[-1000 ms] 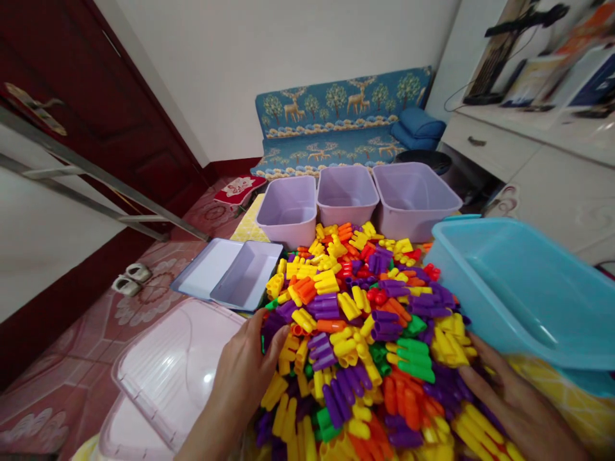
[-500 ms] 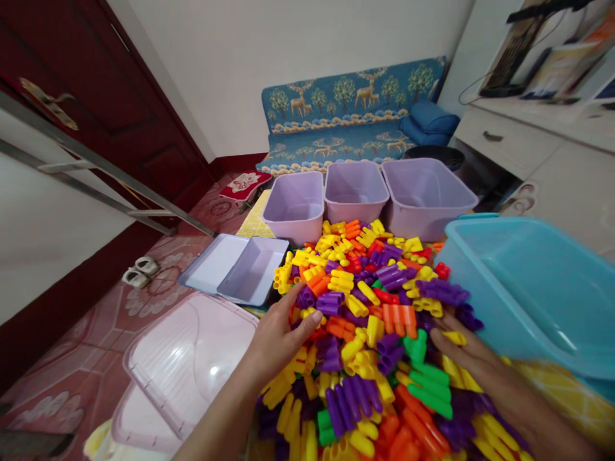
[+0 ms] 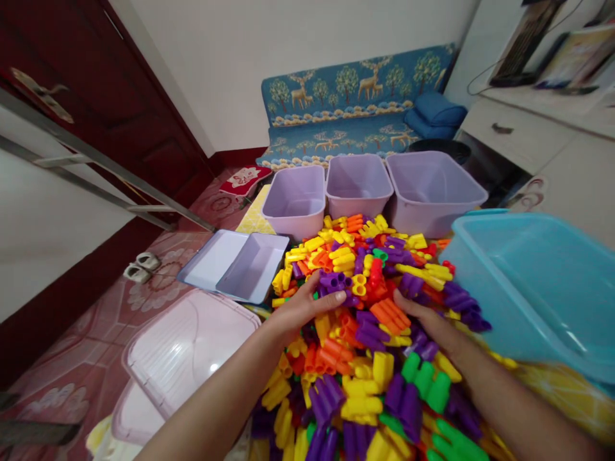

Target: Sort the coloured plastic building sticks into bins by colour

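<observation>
A heap of bullet-shaped plastic building blocks (image 3: 362,387) in yellow, purple, orange, red and green spreads before me. My left hand (image 3: 302,309) reaches into its left side, thumb apart from the fingers, against a purple block (image 3: 335,282). The far fingers of that hand are partly covered by blocks. On the opposite side, my right hand (image 3: 427,320) lies among the blocks with fingers stretched, next to an orange block (image 3: 390,315). Some of its fingers are hidden in the heap. Neither hand has a block lifted clear of the pile.
Three lilac bins (image 3: 358,206) stand in a row behind the heap. A large turquoise bin (image 3: 494,288) is at the right. To the left lie a shallow grey-lilac box (image 3: 254,269) and clear pinkish lids (image 3: 192,349). A metal frame (image 3: 106,160) slants along the left.
Both hands have moved inward and closer together. Blocks between them have shifted and tumbled, with purple and red ones now piled up in the middle. The view has moved slightly.
</observation>
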A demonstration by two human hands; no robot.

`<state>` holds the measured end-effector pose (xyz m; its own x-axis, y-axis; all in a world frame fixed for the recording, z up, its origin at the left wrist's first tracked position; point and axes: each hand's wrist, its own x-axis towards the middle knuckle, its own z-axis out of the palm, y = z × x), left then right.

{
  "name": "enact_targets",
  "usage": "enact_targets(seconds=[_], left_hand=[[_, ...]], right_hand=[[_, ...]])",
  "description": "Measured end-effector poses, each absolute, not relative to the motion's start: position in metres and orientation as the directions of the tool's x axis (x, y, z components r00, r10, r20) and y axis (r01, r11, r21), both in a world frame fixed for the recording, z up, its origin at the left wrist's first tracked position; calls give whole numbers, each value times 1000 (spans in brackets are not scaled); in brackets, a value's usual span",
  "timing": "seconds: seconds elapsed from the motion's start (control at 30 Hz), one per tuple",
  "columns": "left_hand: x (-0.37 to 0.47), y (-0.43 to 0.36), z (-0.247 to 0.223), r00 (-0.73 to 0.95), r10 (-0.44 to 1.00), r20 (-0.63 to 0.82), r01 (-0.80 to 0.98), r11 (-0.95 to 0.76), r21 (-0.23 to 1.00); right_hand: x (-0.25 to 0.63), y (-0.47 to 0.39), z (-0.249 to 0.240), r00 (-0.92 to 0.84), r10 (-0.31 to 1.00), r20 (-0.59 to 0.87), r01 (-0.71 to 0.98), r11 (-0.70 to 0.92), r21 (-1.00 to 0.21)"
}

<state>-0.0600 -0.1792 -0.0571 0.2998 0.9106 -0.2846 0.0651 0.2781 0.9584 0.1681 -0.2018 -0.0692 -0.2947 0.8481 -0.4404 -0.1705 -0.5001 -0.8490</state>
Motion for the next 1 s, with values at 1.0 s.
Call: enact_targets(seconds=[1.0], left_hand=[[-90, -233, 3, 375, 905, 201, 782, -425, 456]], right_hand=[[208, -223, -2, -203, 972, 115, 764, 231, -602]])
